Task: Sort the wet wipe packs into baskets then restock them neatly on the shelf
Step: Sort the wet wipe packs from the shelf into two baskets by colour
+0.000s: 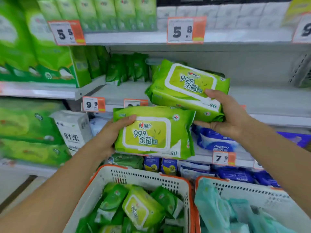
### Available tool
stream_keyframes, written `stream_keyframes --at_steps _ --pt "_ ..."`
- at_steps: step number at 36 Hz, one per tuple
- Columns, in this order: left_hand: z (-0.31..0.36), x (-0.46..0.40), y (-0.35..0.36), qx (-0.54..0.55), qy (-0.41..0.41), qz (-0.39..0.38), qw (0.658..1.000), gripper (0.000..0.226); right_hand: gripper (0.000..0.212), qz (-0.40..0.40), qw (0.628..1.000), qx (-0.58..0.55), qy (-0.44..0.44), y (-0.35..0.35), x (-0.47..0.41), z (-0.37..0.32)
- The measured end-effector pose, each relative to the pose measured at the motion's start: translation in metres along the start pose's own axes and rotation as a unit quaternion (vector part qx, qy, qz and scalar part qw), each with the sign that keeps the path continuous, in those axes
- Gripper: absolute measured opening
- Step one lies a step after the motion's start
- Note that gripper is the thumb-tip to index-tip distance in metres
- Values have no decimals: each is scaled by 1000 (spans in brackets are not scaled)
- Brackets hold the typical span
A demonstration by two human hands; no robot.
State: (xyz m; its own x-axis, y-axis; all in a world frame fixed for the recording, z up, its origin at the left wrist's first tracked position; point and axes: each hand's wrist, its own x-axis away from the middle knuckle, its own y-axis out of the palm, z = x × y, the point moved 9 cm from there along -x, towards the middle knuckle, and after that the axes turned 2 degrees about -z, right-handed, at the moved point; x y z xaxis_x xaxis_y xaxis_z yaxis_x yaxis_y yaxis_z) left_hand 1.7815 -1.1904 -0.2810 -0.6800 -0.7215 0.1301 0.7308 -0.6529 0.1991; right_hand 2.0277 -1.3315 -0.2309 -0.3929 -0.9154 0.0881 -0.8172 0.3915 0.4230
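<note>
Your arms enter from 7 and 4 o'clock, both bare to frame edge, no sleeves in view. Left hand (109,138) and right hand (230,115): no gloves, rings or watch visible. Nails short, unpainted where they show. No markings seen.

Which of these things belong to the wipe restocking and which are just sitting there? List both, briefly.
Part of the job:
- lime-green wipe pack in the left hand
- second lime-green pack in the right hand
- left basket of green packs
- right basket of pale teal packs
- middle shelf

Just lying about:
- green tissue bundles
- blue packs
- price tags
</note>
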Motion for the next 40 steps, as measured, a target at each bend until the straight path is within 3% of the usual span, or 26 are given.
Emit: stream_keyframes --at_steps 3,7,12,15,17,19,20,22,23,24,27,29,32,35,36,38,40 --pt "-22 29 -24 -25 -6 10 1000 78 43 -4 999 40 15 -3 26 32" --pt "-34 55 -58 -103 -20 36 994 93 86 7 995 86 47 -11 49 69" --pt "-38 69 -86 -175 -52 50 982 109 64 0 994 73 77 -9 61 98" --pt "-36 71 -90 -237 -85 20 968 100 43 -9 993 69 101 -3 64 115" --pt "-37 68 -86 -307 -113 -17 945 78 49 -14 984 68 161 -5 67 140" --pt "-40 62 -85 -374 -134 -40 917 54 71 -36 949 136 281 -9 75 176" --pt "-39 56 -87 -408 -141 -38 901 48 81 -59 912 214 345 -13 82 191" --pt "-29 39 -86 -459 -136 -31 878 45 80 -103 826 387 398 -22 82 200" --pt "-18 27 -80 -471 -113 -26 874 47 75 -99 807 441 380 -23 73 190" --pt "-1 14 -71 -472 -78 -14 878 47 67 -76 816 465 335 -22 58 170" --pt "67 -25 -29 -451 75 39 889 28 34 23 902 422 91 -14 7 68" --pt "109 -51 3 -458 158 61 873 27 18 68 911 400 -67 -2 -13 -9" --pt "150 -98 41 -501 210 69 837 44 30 124 828 504 -211 0 -50 -91" --pt "164 -150 60 -536 179 68 822 70 75 156 676 700 -173 -15 -106 -124" --pt "165 -167 63 -541 168 70 821 79 93 163 640 738 -141 -28 -126 -128" --pt "169 -202 62 -539 151 79 825 93 120 181 605 772 -73 -60 -162 -132" --pt "171 -237 59 -537 144 97 826 101 132 198 609 767 -27 -90 -193 -136"
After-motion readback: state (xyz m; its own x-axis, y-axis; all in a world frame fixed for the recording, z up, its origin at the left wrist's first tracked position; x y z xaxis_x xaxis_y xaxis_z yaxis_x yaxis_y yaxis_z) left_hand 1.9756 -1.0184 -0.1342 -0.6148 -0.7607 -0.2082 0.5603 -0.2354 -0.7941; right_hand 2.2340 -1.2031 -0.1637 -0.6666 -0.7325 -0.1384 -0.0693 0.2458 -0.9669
